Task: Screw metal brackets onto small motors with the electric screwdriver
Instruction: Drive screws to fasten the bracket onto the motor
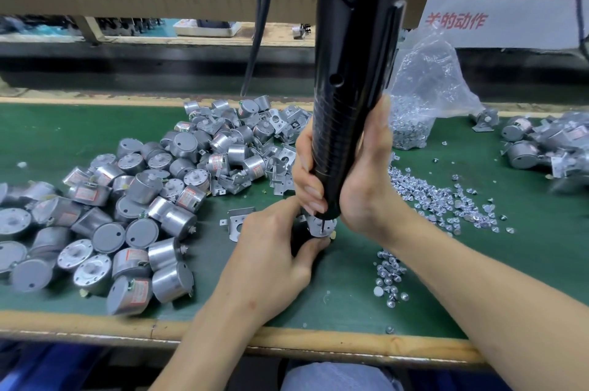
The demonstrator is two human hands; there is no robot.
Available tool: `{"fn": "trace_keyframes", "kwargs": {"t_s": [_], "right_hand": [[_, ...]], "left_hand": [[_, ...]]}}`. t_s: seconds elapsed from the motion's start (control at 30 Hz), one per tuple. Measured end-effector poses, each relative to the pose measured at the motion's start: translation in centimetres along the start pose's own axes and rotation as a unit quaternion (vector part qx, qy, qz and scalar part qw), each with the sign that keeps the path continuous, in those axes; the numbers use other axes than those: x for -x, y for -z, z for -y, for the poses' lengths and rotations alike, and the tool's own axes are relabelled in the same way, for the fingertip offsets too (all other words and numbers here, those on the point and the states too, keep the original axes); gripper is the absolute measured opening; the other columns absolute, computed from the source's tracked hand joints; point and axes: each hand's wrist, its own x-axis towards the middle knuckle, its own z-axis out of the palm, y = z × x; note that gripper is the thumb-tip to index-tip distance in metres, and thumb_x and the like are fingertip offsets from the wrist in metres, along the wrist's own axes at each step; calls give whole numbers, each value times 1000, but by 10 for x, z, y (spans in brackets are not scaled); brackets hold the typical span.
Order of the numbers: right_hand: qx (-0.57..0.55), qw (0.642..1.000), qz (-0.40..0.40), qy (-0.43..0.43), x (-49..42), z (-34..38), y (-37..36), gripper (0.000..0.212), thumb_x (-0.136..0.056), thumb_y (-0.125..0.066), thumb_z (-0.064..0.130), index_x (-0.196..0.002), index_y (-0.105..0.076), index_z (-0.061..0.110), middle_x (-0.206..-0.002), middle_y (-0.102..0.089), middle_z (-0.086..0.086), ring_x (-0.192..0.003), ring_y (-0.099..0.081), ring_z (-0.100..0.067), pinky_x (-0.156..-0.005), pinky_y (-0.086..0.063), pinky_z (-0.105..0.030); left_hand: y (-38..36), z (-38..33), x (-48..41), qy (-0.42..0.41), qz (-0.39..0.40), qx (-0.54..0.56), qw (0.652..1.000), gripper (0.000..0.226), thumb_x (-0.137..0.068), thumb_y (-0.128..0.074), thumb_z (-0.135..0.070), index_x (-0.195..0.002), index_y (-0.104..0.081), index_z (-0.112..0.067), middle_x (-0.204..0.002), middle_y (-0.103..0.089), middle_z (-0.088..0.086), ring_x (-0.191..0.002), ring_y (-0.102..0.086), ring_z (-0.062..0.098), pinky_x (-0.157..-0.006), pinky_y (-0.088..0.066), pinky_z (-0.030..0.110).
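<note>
The right hand (360, 173) clasps the tall black electric screwdriver (347, 65) upright to drive squarely. Under its bit, the left hand (274, 250) pinches the small silver bracketed motor (320, 226) steady on the green surface (478, 279).

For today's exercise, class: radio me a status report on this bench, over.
Right grip holds screwdriver, bit down on bracketed motor. Left grip holds it. Loose screws beside, not blocking.

Bright, even overhead light, soft shadows, glints on the screws (439, 199); edges bend and blur.
</note>
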Motion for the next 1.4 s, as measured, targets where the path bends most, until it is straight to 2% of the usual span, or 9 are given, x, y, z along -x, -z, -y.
{"fn": "trace_keyframes", "kwargs": {"t_s": [0.33, 0.53, 0.7, 0.73, 0.87, 1.0, 1.1, 1.27, 1.4], "right_hand": [[84, 986, -138, 51, 8, 0, -11, 79, -58, -43, 101, -57, -51, 23, -47, -46, 1, -37, -38, -20, -45, -34, -26], [200, 945, -230, 118, 16, 1, -7, 81, -76, -51, 85, -79, -53, 4, -61, -60, -2, -55, -58, -21, -57, -50, -33], [349, 875, -333, 47, 48, 7, 13, 34, -88, -70, 54, -99, -67, 22, -91, -75, 0, -84, -70, -17, -77, -56, -33], [335, 875, -350, 23, 57, 6, 13, 29, -89, -74, 45, -108, -67, 25, -99, -75, 5, -89, -71, -8, -79, -56, -25], [269, 893, -346, -98, 87, -2, 4, 59, -91, -74, 30, -144, -50, 25, -132, -62, 9, -109, -62, 12, -88, -49, -9], [133, 924, -324, -155, 99, -1, -2, 18, -98, -66, 20, -116, -72, 20, -110, -77, -6, -102, -72, -10, -85, -59, -26], [-39, 914, -387, -117, 101, 18, 13, 22, -100, -61, 15, -103, -71, -4, -107, -76, -19, -100, -75, -26, -81, -61, -28], [-362, 800, -467, 107, 105, 87, 73, 60, -108, -39, 46, -114, -60, -10, -116, -69, -32, -102, -74, -34, -78, -63, -33], [-292, 849, -430, 96, 96, 85, 81, 77, -107, -28, 57, -101, -80, 0, -115, -74, -20, -91, -77, -23, -64, -61, -26]], "left_hand": [[2, -1, 1, 23, 12, -18, 1000, 33, -78, -79, -26, -86, -49, -34, -59, -45, -21, -60, -46, -4, -57, -31, 8], [3, -2, 1, 40, 25, -22, 999, 37, -80, -78, -30, -114, -65, -24, -95, -66, -20, -84, -56, 2, -74, -30, -3], [4, -6, 0, 46, 18, -18, 999, 41, -77, -81, -33, -114, -65, -24, -83, -55, -27, -75, -52, -11, -71, -33, 0], [5, -7, 0, 42, 11, -20, 999, 41, -77, -81, -32, -113, -65, -23, -84, -55, -27, -74, -51, -12, -71, -34, 1], [9, -19, -2, 5, -22, -18, 1000, 44, -74, -84, -23, -114, -66, -21, -86, -49, -32, -81, -48, -17, -76, -34, 2], [4, -35, -4, -33, -32, -13, 999, 56, -71, -85, -14, -122, -63, -22, -97, -54, -26, -88, -49, -15, -81, -34, 1], [0, -42, -3, -23, -12, -3, 1000, 66, -76, -81, -30, -135, -52, -27, -110, -58, -23, -91, -53, -4, -83, -36, 5], [-1, -39, 2, -10, 20, -30, 999, 60, -83, -67, -47, -137, -45, -35, -112, -53, -29, -95, -53, 3, -85, -32, 1], [-1, -36, 4, -8, 45, -45, 998, 50, -84, -52, -60, -127, -54, -36, -106, -49, -32, -95, -53, -1, -77, -41, 13]]}}
